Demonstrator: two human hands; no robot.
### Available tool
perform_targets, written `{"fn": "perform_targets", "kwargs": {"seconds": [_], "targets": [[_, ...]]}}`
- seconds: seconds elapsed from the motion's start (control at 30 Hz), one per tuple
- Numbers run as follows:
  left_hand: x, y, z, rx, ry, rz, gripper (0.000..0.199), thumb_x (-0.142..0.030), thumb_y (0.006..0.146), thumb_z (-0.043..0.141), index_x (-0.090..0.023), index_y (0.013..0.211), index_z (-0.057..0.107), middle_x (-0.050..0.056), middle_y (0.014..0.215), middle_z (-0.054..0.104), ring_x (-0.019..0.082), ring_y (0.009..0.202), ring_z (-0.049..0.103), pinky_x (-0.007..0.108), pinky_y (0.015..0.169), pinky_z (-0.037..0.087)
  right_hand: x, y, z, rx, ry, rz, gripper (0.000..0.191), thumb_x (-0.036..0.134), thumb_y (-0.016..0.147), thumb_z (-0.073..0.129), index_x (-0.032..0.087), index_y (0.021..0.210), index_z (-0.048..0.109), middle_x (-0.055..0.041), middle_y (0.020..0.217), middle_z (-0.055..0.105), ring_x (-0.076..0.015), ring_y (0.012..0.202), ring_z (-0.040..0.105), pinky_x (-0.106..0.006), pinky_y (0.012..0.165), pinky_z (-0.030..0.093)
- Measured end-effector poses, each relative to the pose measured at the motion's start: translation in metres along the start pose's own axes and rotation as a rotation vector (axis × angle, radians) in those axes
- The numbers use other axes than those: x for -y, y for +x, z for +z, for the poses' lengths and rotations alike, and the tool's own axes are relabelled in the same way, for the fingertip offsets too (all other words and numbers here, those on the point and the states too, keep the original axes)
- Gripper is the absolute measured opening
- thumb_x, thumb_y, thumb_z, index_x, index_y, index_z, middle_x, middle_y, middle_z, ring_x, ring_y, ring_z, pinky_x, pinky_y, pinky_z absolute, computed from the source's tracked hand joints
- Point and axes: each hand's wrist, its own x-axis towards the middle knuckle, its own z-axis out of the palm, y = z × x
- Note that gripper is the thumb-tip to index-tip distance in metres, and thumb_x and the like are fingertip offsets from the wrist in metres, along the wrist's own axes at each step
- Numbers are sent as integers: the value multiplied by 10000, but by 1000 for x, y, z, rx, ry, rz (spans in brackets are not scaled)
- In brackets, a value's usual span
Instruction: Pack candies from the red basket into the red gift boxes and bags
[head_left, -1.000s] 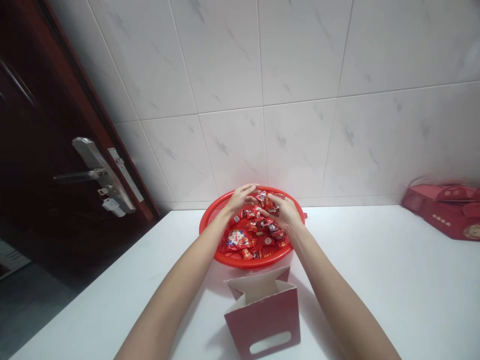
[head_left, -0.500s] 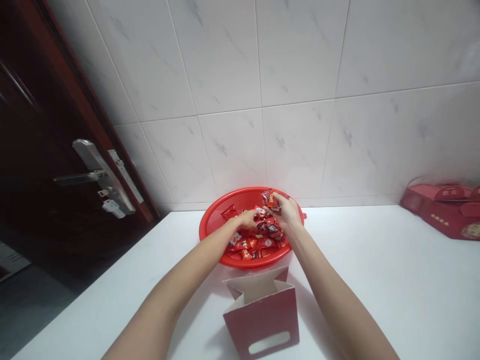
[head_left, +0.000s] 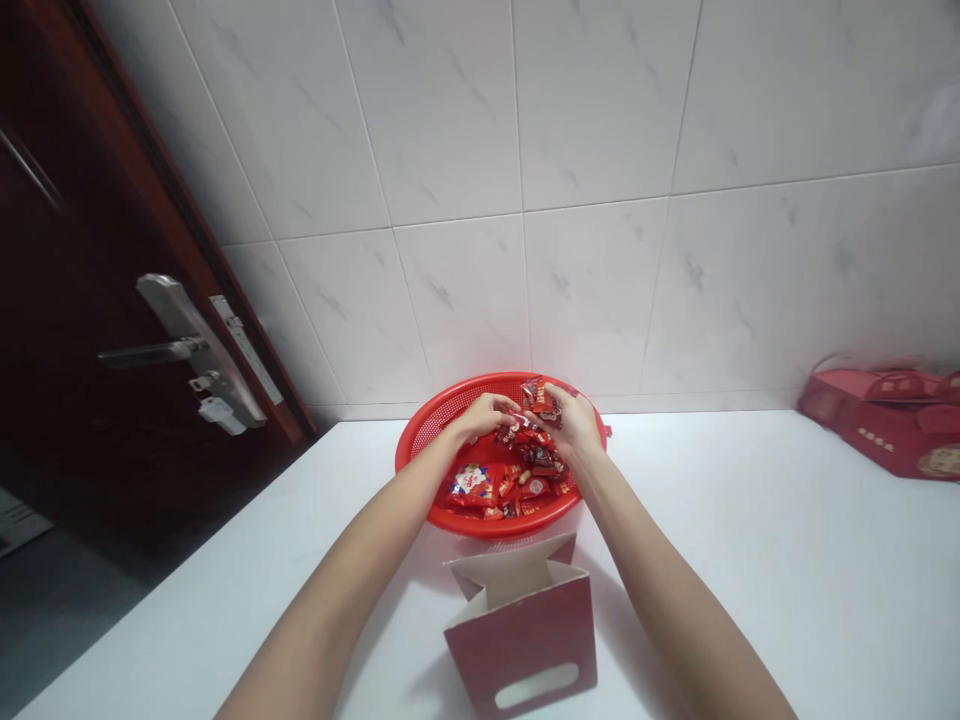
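Observation:
A red plastic colander (head_left: 412,440) stands against the wall, with red-wrapped candies (head_left: 536,487) inside it. Over its right side, my right hand (head_left: 574,420) is closed on several wrapped candies (head_left: 541,398). My left hand (head_left: 484,415) is over the back middle of the colander, fingers curled round a small wrapped candy (head_left: 507,433); its fingertips are close to the right hand. A larger packet with a white and blue print (head_left: 471,480) lies among the candies at the left. In front of the colander a dark red cardboard box (head_left: 525,640) stands with its top open.
At the far right of the white table (head_left: 750,540) sits another red box (head_left: 877,425) with a handle. A tiled wall (head_left: 600,290) rises behind the table. To the left is a dark door with a metal handle (head_left: 161,352) and keys.
My left hand has risen from among the candies and shifted slightly up and left, uncovering the printed packet. My right hand stays nearly still with its candies.

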Motion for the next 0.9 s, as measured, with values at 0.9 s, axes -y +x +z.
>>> {"fn": "perform_targets", "kwargs": {"seconds": [0.9], "targets": [[5, -5, 10, -99, 614, -99, 234, -147, 762, 580, -191, 912, 754, 77, 952, 766, 235, 921, 693, 277, 803, 503, 0, 4, 0, -45, 95, -16, 153, 121, 706, 723, 169, 664, 585, 41, 584, 646, -112, 604, 643, -266, 606, 645]]}}
